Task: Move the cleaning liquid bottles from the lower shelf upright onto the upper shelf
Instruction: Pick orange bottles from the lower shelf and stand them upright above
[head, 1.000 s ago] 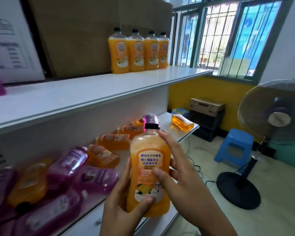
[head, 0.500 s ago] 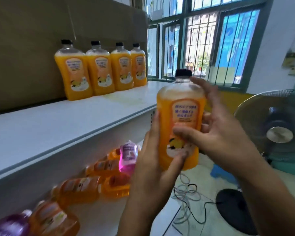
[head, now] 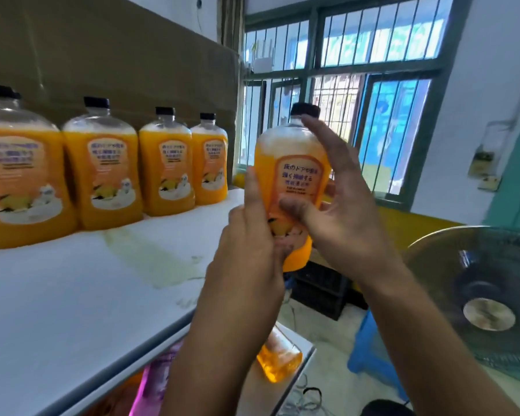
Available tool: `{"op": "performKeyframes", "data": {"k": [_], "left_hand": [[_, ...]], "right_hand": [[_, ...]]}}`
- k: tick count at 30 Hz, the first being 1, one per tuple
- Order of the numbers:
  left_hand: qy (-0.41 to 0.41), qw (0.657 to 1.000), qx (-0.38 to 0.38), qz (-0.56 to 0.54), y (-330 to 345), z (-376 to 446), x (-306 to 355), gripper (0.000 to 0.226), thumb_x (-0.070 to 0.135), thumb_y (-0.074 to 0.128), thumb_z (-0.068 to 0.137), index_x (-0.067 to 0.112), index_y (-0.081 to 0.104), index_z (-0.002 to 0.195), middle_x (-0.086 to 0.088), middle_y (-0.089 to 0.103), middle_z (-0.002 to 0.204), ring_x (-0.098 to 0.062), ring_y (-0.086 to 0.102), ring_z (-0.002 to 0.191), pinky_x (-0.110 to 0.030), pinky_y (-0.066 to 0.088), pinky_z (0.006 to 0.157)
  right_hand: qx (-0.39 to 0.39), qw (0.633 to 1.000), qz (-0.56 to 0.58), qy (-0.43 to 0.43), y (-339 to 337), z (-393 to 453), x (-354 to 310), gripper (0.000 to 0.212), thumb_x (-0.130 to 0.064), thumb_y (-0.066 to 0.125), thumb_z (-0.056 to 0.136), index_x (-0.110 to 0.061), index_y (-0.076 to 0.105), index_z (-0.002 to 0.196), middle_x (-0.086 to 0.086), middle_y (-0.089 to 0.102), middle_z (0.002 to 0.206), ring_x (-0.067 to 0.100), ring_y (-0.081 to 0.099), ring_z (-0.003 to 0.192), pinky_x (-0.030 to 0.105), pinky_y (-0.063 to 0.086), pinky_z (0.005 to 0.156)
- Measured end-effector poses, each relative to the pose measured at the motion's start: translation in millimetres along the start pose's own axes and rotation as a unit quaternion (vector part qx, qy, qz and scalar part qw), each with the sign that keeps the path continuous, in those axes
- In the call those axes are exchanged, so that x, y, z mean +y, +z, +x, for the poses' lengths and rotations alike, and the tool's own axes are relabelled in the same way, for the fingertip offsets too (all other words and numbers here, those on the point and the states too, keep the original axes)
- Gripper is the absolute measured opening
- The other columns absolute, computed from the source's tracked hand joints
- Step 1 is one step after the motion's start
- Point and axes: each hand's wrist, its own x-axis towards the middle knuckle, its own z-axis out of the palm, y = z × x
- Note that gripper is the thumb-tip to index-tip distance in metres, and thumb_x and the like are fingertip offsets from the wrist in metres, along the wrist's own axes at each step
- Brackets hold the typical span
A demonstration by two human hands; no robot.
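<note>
Head view: I have an orange bottle upright in the air off the upper shelf's right end, left hand wrapped round its lower body, right hand gripping its label side. Four orange bottles already stand along the shelf's back edge. On the lower shelf at least one orange bottle and a purple one lie waiting.

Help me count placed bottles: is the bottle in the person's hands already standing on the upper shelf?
No, the held bottle is in the air, gripped by the left hand and right hand, beyond the upper shelf edge.
</note>
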Motion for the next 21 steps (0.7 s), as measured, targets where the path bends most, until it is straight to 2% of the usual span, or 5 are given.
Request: {"op": "performKeyframes", "data": {"k": [5,8,12,16,21], "left_hand": [[-0.061,0.987,-0.019,0.146,11,6,-3,0.089,0.048,0.048,0.098,0.037,-0.024,0.148,0.012,0.042,0.147,-0.013,0.051,0.123,-0.036,0.050,0.096],[-0.081,0.977,-0.062,0.186,8,4,1,0.064,0.060,0.036,0.096,0.036,0.010,0.150,0.016,0.058,0.126,-0.009,0.057,0.104,-0.029,0.052,0.082],[-0.080,0.960,-0.088,0.251,5,3,5,0.039,0.064,0.025,0.095,0.041,0.045,0.121,0.016,0.057,0.107,-0.004,0.045,0.087,-0.017,0.033,0.064],[-0.082,0.955,-0.087,0.272,4,5,14,0.038,0.049,0.037,0.087,0.032,0.070,0.077,0.015,0.070,0.075,-0.007,0.068,0.067,-0.007,0.019,0.049],[-0.119,0.955,-0.021,0.271,12,-2,9,0.054,0.064,0.021,0.089,0.038,0.060,0.115,0.016,0.062,0.122,0.000,0.047,0.110,-0.011,0.038,0.078]], "right_hand": [[-0.056,0.997,-0.050,-0.034,-5,25,35,0.081,-0.010,0.077,0.083,-0.044,0.034,0.143,-0.016,0.032,0.132,-0.023,0.043,0.112,0.004,0.050,0.076],[-0.077,0.994,-0.058,-0.049,-9,38,61,0.080,-0.018,0.077,0.083,-0.043,0.032,0.145,-0.016,0.033,0.136,-0.025,0.042,0.112,0.003,0.050,0.077],[-0.088,0.993,-0.054,-0.051,-3,58,102,0.083,-0.014,0.077,0.085,-0.047,0.028,0.144,-0.016,0.030,0.139,-0.018,0.046,0.113,-0.001,0.046,0.074],[-0.123,0.990,-0.051,-0.048,9,89,145,0.088,-0.004,0.072,0.087,-0.050,0.022,0.143,-0.002,0.024,0.150,0.017,0.046,0.123,0.014,0.048,0.084],[-0.141,0.986,-0.063,-0.064,26,126,194,0.085,0.003,0.071,0.084,-0.030,0.025,0.149,0.010,0.025,0.148,0.021,0.042,0.122,0.013,0.043,0.082]]}}
